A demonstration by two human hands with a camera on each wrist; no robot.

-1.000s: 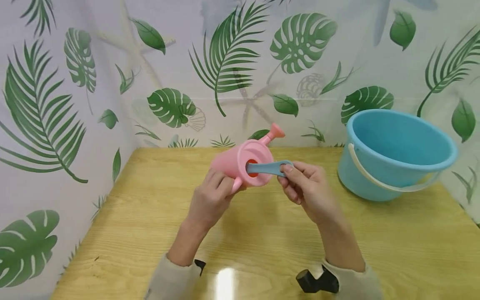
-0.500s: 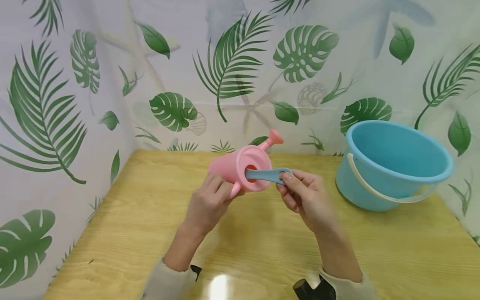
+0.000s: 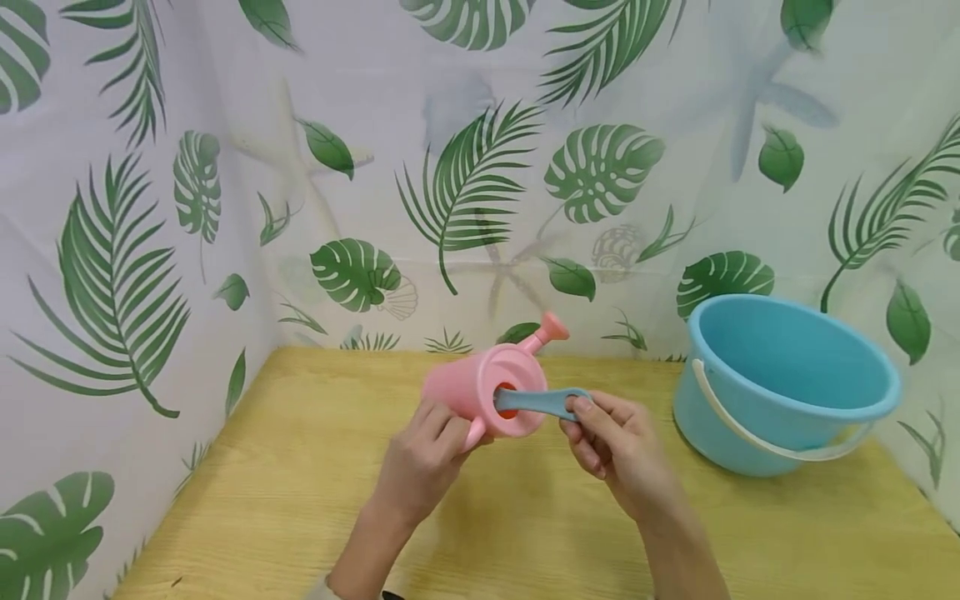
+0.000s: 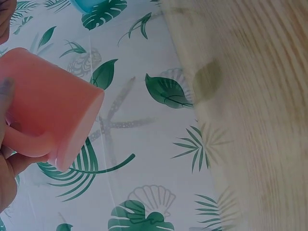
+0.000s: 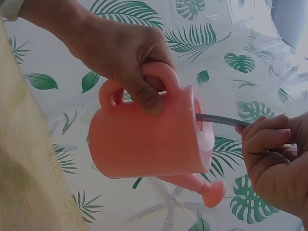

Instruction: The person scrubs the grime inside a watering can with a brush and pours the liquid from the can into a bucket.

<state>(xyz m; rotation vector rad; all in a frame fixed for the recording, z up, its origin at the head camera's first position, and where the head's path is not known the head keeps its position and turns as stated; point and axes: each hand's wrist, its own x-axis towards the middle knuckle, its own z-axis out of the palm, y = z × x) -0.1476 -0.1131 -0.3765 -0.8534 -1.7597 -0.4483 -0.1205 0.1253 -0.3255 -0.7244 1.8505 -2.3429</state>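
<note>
A pink toy watering can (image 3: pixel 457 383) is held tilted above the table, its open top facing right. My left hand (image 3: pixel 423 458) grips the can's handle (image 5: pixel 161 72), with the thumb along its side in the right wrist view. My right hand (image 3: pixel 626 454) pinches the ring end of a blue-grey plastic handle (image 3: pixel 536 402). The other end of that handle goes into the can's round opening and is hidden, so its kind cannot be told. Something red shows inside the opening around it. In the left wrist view, the can (image 4: pixel 53 96) partly covers the left fingers.
A large light-blue bucket (image 3: pixel 750 433) with a white carrying handle (image 3: pixel 757 442) stands on the wooden table (image 3: pixel 285 467) at the right. A leaf-patterned cloth (image 3: pixel 360 192) hangs along the back and sides.
The head view has tilted up, so everything sits lower in it. Both hands keep their holds, and the blue-grey handle stays in the can's opening.
</note>
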